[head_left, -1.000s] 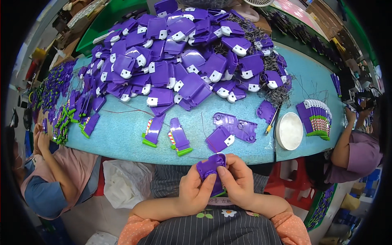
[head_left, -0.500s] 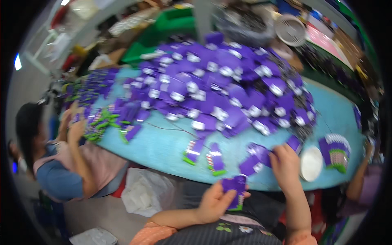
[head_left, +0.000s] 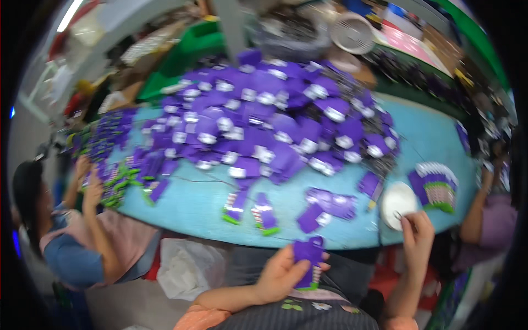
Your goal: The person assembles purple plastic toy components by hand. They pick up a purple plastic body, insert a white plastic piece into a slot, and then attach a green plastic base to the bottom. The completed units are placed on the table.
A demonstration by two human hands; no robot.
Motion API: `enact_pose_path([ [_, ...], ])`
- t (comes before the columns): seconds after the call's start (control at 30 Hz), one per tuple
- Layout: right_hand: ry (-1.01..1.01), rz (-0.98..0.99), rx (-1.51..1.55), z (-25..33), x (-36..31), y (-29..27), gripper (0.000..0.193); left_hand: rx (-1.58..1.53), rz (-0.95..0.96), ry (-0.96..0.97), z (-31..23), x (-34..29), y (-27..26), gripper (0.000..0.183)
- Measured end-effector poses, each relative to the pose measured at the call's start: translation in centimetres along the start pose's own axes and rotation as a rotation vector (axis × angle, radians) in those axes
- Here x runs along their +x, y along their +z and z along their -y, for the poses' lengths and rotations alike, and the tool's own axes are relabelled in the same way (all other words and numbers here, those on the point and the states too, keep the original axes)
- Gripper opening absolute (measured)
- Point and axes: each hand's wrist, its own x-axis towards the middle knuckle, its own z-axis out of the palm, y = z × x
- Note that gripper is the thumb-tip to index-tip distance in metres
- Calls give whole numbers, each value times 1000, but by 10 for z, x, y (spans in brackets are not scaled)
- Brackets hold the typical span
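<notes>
My left hand (head_left: 283, 273) is closed on a flat purple packet (head_left: 307, 258) with a green lower edge and a striped side, held in front of my apron. The right hand (head_left: 419, 234) is at the near right rim of a round white dish (head_left: 400, 201). Its thumb and forefinger pinch together; a tiny dark bit shows at the tips, too small to name. Left of the dish lie loose overlapping purple pieces (head_left: 333, 203), some with white tags. Two green-edged packets (head_left: 265, 215) rest near the table's front edge.
A big heap of purple pieces with white tags (head_left: 258, 118) covers the middle of the blue table (head_left: 192, 212). A fanned stack of packets (head_left: 437, 187) sits right of the dish. One person (head_left: 82, 231) works at the left, another (head_left: 489, 203) at the right.
My right hand has left the loose purple pieces and moved right to the white dish. The left hand still holds its packet. The whole view has shifted a little.
</notes>
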Motion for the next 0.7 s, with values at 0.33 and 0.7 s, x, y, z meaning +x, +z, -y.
enact_pose_path([
  [0.33, 54, 350, 951, 63, -33, 50, 4, -5, 26, -8, -9, 15, 12, 34],
  [0.7, 225, 522, 1204, 67, -50, 65, 5, 114, 74, 7, -12, 7, 7, 37],
])
